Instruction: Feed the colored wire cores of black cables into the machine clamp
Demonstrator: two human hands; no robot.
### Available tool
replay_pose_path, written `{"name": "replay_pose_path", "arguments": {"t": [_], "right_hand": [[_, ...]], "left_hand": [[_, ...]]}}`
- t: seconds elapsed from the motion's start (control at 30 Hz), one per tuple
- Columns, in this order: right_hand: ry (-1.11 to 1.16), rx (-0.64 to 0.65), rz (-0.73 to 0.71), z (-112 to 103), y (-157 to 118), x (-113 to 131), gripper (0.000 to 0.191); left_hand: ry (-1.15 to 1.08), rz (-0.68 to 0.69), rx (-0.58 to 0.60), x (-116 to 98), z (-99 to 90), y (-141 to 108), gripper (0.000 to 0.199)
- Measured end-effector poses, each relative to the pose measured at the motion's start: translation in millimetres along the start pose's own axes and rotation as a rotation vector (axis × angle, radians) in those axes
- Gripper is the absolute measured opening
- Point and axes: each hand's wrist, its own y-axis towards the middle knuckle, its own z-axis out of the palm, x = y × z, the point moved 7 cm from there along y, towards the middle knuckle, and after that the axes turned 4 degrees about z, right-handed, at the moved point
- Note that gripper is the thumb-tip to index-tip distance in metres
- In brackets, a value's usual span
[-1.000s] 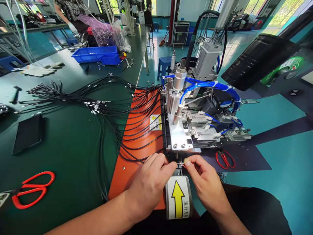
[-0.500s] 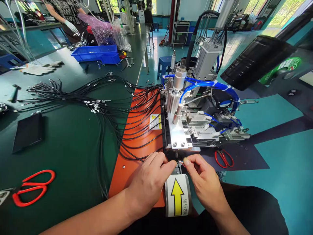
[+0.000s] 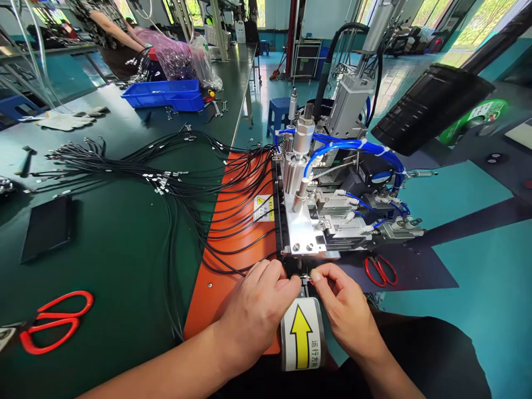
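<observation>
My left hand (image 3: 264, 302) is closed in a pinch at the front of the metal machine (image 3: 301, 221), around a black cable end. Facing it, my right hand (image 3: 343, 305) pinches thin coloured wires (image 3: 309, 279) between thumb and fingers. Just below both hands is a rounded part with a yellow arrow (image 3: 303, 335). Many black cables (image 3: 224, 233) run from the machine's left edge over the orange plate (image 3: 228, 285) to a bundle on the green table. My left fingertips are partly hidden.
Red-handled scissors (image 3: 62, 321) lie at the lower left, another pair (image 3: 380, 270) right of the machine. A black box (image 3: 47, 227), gloves (image 3: 68, 118) and a blue tray (image 3: 166, 95) are on the table (image 3: 120, 266). A black cylindrical fixture (image 3: 432, 108) hangs upper right. A person (image 3: 108, 33) stands behind.
My hands have hardly moved and keep their pinches by the machine. In the background, the person's arms have shifted right, towards the pink plastic bag.
</observation>
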Motion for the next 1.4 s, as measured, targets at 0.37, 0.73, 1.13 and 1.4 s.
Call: {"name": "replay_pose_path", "arguments": {"t": [0.37,0.73,1.13,1.4], "right_hand": [[0.076,0.092,0.166,-4,-15,-11,0.043],[-0.341,-0.072,-0.196,-5,-16,27,0.031],[-0.388,-0.002,-0.16,-17,-9,21,0.027],[-0.332,0.034,-0.304,-11,-11,37,0.023]], "left_hand": [[-0.016,-0.002,0.016,0,0.5,1,0.021],[-0.052,-0.019,0.009,2,0.3,0,0.023],[-0.082,-0.036,0.021,4,4.7,-1,0.026],[-0.092,-0.059,0.049,6,7.5,-2,0.024]]}}
